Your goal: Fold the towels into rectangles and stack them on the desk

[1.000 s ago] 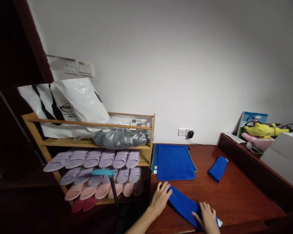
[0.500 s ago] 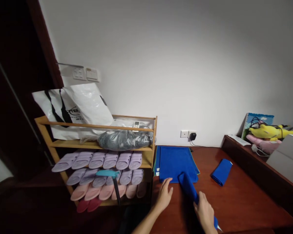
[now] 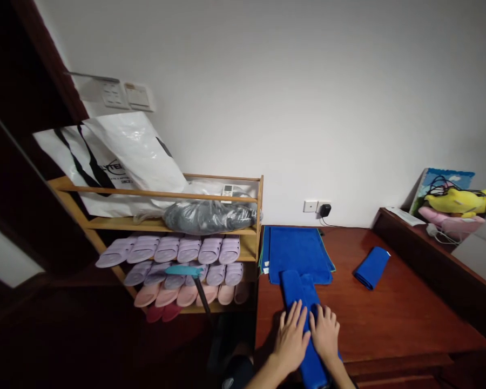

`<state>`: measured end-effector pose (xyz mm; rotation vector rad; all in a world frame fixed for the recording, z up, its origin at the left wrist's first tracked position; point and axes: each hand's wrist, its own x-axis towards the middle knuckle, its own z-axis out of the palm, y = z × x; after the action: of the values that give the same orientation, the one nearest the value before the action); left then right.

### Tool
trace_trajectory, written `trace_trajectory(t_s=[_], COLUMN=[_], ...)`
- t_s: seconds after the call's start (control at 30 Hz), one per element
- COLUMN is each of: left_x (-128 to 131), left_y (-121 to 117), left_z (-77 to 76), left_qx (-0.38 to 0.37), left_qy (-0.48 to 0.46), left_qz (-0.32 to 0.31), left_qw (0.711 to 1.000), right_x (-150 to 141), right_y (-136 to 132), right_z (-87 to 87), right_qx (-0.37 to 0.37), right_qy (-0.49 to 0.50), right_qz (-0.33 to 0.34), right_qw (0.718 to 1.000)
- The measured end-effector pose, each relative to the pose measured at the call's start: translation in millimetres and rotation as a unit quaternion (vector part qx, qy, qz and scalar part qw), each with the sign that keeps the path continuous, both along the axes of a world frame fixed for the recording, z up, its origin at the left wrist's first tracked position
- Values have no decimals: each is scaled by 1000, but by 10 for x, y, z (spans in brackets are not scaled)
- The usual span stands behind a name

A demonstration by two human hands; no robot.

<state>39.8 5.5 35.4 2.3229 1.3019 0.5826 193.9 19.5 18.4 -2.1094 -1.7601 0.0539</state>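
A long folded blue towel [image 3: 295,289] lies on the wooden tabletop [image 3: 360,324], its far end overlapping the near edge of a flat stack of blue towels [image 3: 297,251]. My left hand [image 3: 294,335] rests on the folded towel with its fingers stretched out. Beside it, my right hand [image 3: 324,332] lies on the towel's right part, fingers spread and pointing away from me. The hands partly cover the towel's middle. Farther right sits a small folded blue towel [image 3: 372,267] with a white tag at its corner.
Left of the table stands a wooden shoe rack [image 3: 166,193] with rows of slippers [image 3: 170,248], a white bag [image 3: 133,156] and a plastic-wrapped bundle [image 3: 210,216]. A teal-headed tool [image 3: 184,271] leans before it. A raised ledge on the right carries a yellow plush toy [image 3: 457,201].
The folded towel, earlier gripped in my right hand, now lies lengthwise on the table. My left hand has come down onto it, and my right hand has opened flat. The view has shifted slightly.
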Motion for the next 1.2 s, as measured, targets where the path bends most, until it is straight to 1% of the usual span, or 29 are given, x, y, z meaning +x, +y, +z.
trace_trajectory(t_s=[0.07, 0.13, 0.2, 0.23, 0.3, 0.4, 0.43, 0.5, 0.63, 0.77, 0.83, 0.9, 1.0, 1.07, 1.13, 1.2], left_x=[62, 133, 241, 311, 458, 579, 566, 448, -20, -502, -682, -805, -862, -797, -635, -384], left_y=[-37, -39, -7, 16, 61, 85, 80, 65, 79, 108, 93, 63, 23, 13, 9, 0], left_z=[-116, -159, -119, -79, 8, 73, 71, 45, 12, 117, 189, 249, 303, 319, 316, 282], left_qx=[4, 9, 16, 21, 31, 39, 41, 49, 55, 60, 63, 68, 91, 107, 109, 99], left_qy=[23, 33, 34, 32, 25, 17, 14, 12, 55, 122, 141, 150, 149, 145, 138, 122], left_qz=[-27, -34, -42, -53, -84, -109, -109, -108, -127, -138, -139, -138, -141, -138, -126, -113], left_qw=[999, 999, 998, 998, 996, 993, 993, 993, 989, 981, 978, 977, 975, 974, 976, 981], right_x=[99, 182, 246, 271, 306, 337, 343, 349, 344, 347, 365, 394, 443, 467, 484, 510], right_y=[-36, -76, -107, -118, -133, -146, -148, -150, -144, -146, -153, -158, -162, -167, -176, -189], right_z=[-186, -343, -445, -477, -514, -533, -535, -539, -559, -599, -611, -609, -594, -594, -611, -642], right_qx=[27, 44, 54, 55, 49, 37, 37, 38, 47, 65, 65, 62, 51, 48, 51, 52], right_qy=[46, 83, 97, 100, 106, 112, 111, 107, 95, 75, 79, 85, 95, 98, 100, 98], right_qz=[4, 30, 31, 21, 1, 5, 9, 9, 4, 4, -1, -10, -22, -23, -22, -21], right_qw=[999, 995, 993, 993, 993, 993, 993, 993, 994, 995, 995, 994, 994, 994, 993, 994])
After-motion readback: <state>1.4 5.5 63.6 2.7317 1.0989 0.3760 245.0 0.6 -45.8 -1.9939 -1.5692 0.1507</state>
